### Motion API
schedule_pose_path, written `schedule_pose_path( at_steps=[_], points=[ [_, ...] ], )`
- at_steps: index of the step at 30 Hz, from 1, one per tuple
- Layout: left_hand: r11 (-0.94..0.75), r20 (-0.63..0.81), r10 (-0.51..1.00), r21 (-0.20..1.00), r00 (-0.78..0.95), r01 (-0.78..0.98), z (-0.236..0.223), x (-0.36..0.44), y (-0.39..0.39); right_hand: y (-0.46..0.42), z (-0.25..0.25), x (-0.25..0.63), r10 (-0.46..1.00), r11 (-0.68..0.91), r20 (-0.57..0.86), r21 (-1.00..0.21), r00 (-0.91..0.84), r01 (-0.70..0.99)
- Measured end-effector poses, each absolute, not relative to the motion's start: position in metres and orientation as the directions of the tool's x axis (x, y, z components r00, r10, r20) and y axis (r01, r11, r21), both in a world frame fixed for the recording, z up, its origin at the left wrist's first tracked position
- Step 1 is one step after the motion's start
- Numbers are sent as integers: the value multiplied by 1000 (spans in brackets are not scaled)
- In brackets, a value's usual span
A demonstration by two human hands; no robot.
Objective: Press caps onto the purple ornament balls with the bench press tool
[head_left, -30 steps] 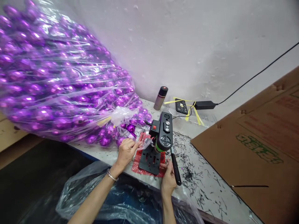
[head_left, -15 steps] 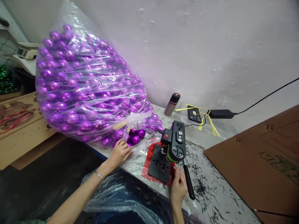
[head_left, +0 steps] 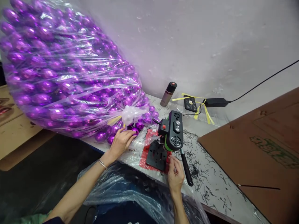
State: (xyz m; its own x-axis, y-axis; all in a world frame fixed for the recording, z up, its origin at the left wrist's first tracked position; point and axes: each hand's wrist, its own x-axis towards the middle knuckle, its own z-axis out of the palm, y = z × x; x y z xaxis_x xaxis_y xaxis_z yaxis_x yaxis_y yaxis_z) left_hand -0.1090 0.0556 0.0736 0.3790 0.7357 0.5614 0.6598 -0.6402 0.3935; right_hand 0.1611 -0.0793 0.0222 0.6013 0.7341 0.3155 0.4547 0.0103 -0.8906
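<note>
My left hand reaches to the shiny purple balls at the tied end of a big clear plastic bag. Its fingers are stretched out and slightly bent over the balls, and I see none clearly gripped. My right hand is beside the black base plate of a small black press-like device with a red switch and a long black handle. The right fingers are curled together near the plate's edge; whatever they hold is hidden. A red plastic sheet lies under the plate.
Behind the device stand a dark-capped bottle, a phone-like black item with yellow ties, and a black power adapter. A cardboard box takes up the right side. Thin black scraps litter the tabletop. Clear plastic hangs at the front edge.
The view has shifted, so the bag appears larger and further left. My left hand has moved slightly further over the purple balls. My right hand stays beside the base plate.
</note>
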Motion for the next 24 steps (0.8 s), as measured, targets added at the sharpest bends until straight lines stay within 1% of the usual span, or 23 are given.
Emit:
schedule_pose_path(
  at_steps=[3, 5, 8, 10, 12, 15, 18, 24],
  points=[
    [-602, 544, 758, 368, 361, 709, 80, -93, 74, -83, 43, 178, 688, 13, 365, -870, 627, 493],
    [-621, 544, 749, 376, 379, 687, 88, -78, 78, -81, 66, 191, 569, 50, 443, -860, 693, 508],
    [-726, 640, 665, 434, 385, 534, 110, -52, 74, -74, 102, 202, 367, 137, 551, -829, 750, 542],
    [-789, 728, 591, 431, 348, 438, 128, -34, 70, -70, 117, 203, 324, 189, 610, -791, 723, 582],
    [-832, 791, 518, 378, 325, 406, 142, -20, 68, -69, 118, 199, 357, 222, 652, -755, 669, 617],
    [-878, 833, 419, 270, 360, 396, 149, -12, 70, -74, 104, 189, 430, 231, 669, -731, 606, 643],
    [-897, 849, 362, 206, 385, 390, 145, -16, 75, -83, 86, 179, 486, 216, 619, -769, 617, 602],
    [-891, 894, 286, 115, 346, 440, 140, -19, 83, -95, 67, 173, 563, 170, 516, -837, 646, 520]
  ],
)
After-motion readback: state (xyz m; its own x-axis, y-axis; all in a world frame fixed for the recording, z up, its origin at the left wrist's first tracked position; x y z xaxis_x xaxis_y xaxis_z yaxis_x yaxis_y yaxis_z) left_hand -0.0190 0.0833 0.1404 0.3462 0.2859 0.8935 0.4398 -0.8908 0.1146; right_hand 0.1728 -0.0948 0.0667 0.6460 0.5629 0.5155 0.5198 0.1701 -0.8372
